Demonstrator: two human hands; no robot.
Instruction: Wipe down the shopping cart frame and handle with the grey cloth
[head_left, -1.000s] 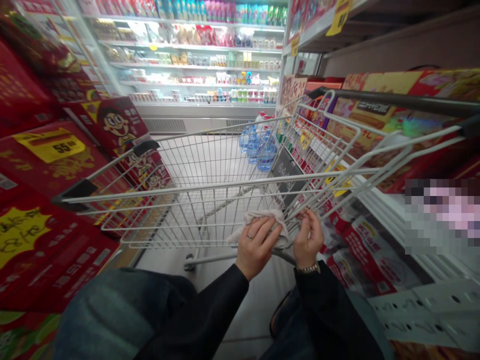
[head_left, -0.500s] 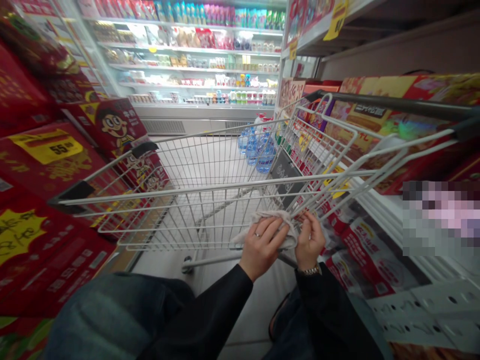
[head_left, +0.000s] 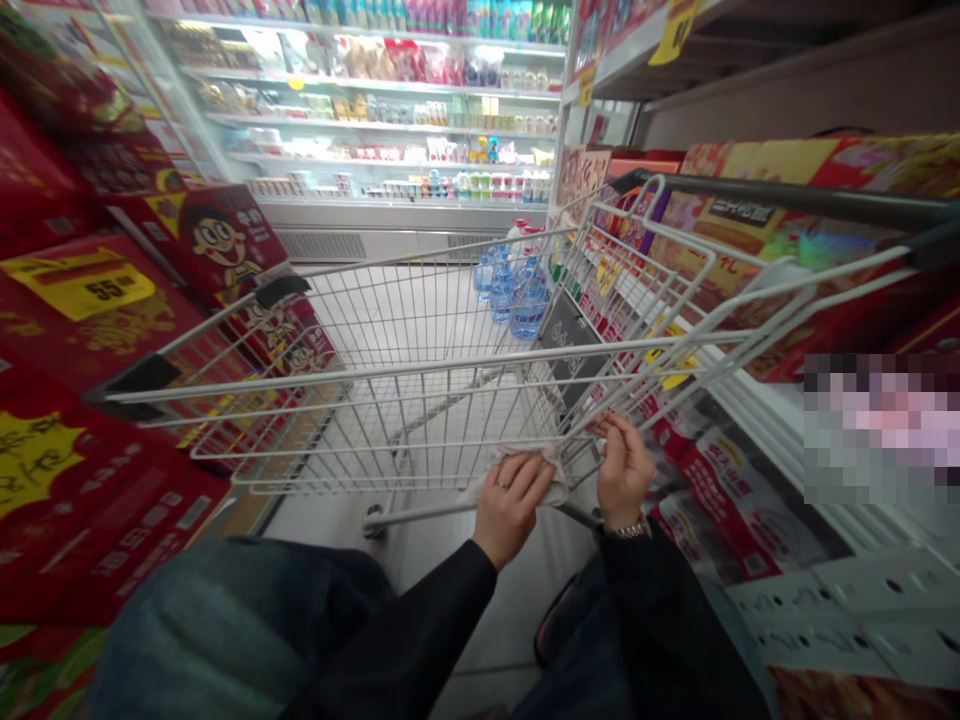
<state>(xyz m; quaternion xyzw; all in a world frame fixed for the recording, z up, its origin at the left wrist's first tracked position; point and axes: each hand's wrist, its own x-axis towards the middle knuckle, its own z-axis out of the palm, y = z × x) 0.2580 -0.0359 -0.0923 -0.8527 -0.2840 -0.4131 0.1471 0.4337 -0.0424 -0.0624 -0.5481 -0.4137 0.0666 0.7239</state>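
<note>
A wire shopping cart (head_left: 420, 368) stands across my front, its basket holding no goods. My left hand (head_left: 508, 508), with a ring on one finger, presses a pale cloth (head_left: 556, 490) against the lower wires of the near side. The fingers are bent over the cloth, which sticks out on both sides of them. To the right, my right hand (head_left: 626, 475) is closed at the basket's corner, fingertips curled around the wires. A metal watch sits on that wrist.
Red cartons (head_left: 82, 310) are stacked at the left. A shelf rack (head_left: 757, 410) with boxes and bagged goods runs along the right. Blue water bottles (head_left: 528, 300) stand on the floor beyond the cart, before a refrigerated case (head_left: 397, 215). My knees are below the cart.
My left hand has slid the cloth slightly left and down along the wires, away from my right hand. My right hand stays at the basket's corner.
</note>
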